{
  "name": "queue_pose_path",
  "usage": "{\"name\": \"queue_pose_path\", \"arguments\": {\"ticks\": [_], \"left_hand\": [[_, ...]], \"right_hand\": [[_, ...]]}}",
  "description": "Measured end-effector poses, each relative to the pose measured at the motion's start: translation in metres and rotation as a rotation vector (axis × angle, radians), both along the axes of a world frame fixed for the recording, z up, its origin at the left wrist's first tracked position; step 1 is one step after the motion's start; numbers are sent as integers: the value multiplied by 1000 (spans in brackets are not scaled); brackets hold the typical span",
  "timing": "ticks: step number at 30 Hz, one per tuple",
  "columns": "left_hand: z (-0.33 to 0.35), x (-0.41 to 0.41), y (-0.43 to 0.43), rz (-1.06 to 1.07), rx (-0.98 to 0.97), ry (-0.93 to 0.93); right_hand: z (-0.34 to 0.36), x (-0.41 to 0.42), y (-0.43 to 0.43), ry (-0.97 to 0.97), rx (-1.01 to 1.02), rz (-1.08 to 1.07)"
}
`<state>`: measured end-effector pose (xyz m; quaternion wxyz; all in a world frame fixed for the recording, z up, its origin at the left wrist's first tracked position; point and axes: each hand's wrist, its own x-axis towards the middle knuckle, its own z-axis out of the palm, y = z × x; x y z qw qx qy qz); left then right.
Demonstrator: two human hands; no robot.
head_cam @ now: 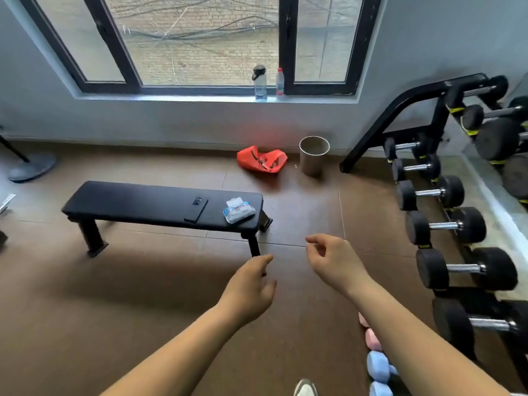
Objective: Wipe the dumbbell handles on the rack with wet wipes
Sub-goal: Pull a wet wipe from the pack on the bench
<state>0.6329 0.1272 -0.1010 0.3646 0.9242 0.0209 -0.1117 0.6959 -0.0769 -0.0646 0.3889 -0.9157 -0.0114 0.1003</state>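
The left hand (251,287) and right hand (333,261) hang loosely curled over the smooth brown tiled floor (143,295), holding nothing. A soft white-and-blue plastic pack of wet wipes (238,210) lies near the right end of the black padded tabletop (137,200), beside a flat black phone (196,209). Round black rubber dumbbells with shiny chrome handles (445,225) sit on the slanted black metal rack (400,121) at right, with open floor between rack and tabletop.
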Motion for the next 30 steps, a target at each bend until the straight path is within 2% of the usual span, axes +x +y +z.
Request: {"name": "queue_pose_path", "arguments": {"ticks": [4, 8, 17, 20, 25, 30], "left_hand": [[5, 86, 47, 107, 0, 43], [-31, 185, 111, 141, 29, 105], [-190, 401, 225, 2, 129, 295], [-245, 449, 243, -27, 181, 333], [-340, 499, 245, -147, 217, 373], [-413, 514, 233, -191, 270, 416]], "right_hand": [[-3, 99, 52, 85, -8, 81], [-34, 197, 111, 121, -14, 145], [-208, 375, 218, 328, 4, 91], [-263, 413, 240, 390, -21, 114], [-357, 460, 261, 350, -101, 218], [-439, 476, 266, 349, -185, 429]]}}
